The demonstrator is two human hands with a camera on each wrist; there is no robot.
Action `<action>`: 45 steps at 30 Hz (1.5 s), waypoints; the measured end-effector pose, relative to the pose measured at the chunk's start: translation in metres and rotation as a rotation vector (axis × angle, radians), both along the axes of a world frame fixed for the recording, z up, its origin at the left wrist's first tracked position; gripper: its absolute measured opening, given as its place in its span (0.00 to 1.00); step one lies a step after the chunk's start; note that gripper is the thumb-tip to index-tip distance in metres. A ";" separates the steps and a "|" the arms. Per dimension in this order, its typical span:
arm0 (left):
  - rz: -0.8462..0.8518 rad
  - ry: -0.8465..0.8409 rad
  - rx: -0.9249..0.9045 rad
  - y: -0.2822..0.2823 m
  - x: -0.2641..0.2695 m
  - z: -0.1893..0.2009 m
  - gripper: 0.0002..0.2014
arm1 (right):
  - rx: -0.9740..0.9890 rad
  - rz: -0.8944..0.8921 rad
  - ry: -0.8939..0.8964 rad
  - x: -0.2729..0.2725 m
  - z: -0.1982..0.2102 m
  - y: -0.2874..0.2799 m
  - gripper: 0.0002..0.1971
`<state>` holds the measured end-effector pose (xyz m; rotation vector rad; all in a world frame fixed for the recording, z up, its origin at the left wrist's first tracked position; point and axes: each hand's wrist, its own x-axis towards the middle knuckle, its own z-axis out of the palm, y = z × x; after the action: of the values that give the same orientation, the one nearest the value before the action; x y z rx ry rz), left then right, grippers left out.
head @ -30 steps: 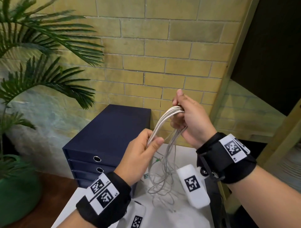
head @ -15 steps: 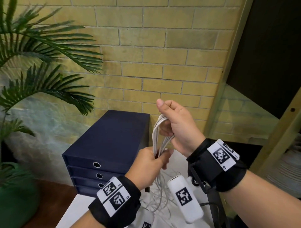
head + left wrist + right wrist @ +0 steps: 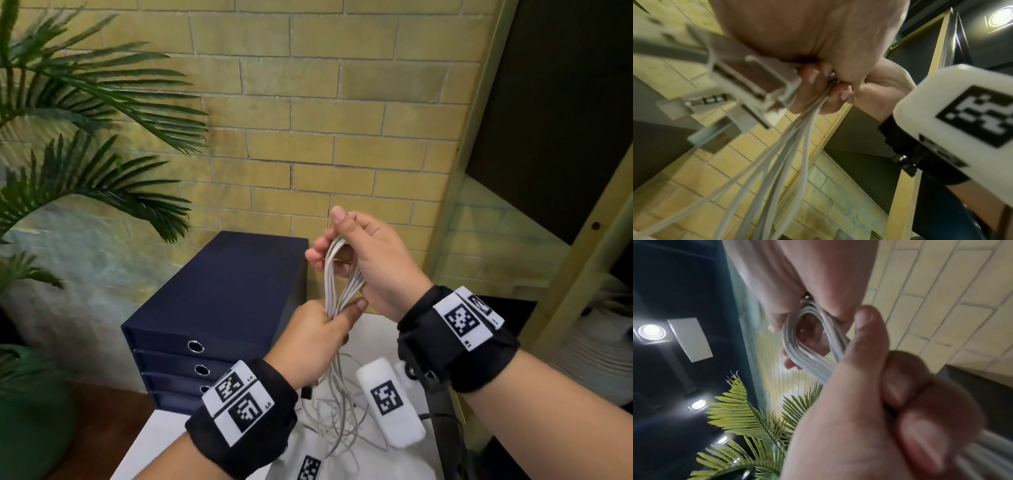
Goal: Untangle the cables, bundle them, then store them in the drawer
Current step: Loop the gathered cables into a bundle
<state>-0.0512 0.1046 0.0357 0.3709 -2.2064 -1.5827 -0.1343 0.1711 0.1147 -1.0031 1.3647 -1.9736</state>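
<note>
Head view: both hands, left (image 3: pixel 313 342) and right (image 3: pixel 371 265), grip the looped white cables (image 3: pixel 337 274), tails seemingly loose below.

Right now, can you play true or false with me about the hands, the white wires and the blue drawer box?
1. Both hands hold the white wires. True: the left hand grips them low down, and the right hand holds the looped top of the white wires.
2. The wires are already in a drawer. False: they are held up in the air, with loose ends hanging onto the white table.
3. The blue drawer box has a drawer pulled open. False: every drawer in view is shut.
4. The drawer fronts have round ring holes. True.
5. A green plant stands to the right of the hands. False: it is on the left.
</note>
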 end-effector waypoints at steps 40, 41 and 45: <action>-0.151 0.010 -0.030 0.001 0.016 -0.003 0.19 | -0.125 0.043 -0.076 -0.009 0.022 0.002 0.19; -0.129 0.017 -0.029 0.001 0.016 -0.002 0.21 | -0.110 0.030 -0.028 -0.011 0.022 0.002 0.18; -0.057 0.005 -0.025 -0.004 0.015 -0.004 0.24 | 0.128 -0.169 0.554 -0.024 0.019 0.007 0.16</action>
<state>-0.0358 0.1005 0.0319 0.2987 -2.2495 -1.5816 -0.1583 0.1782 0.1339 -1.4831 1.8953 -1.7600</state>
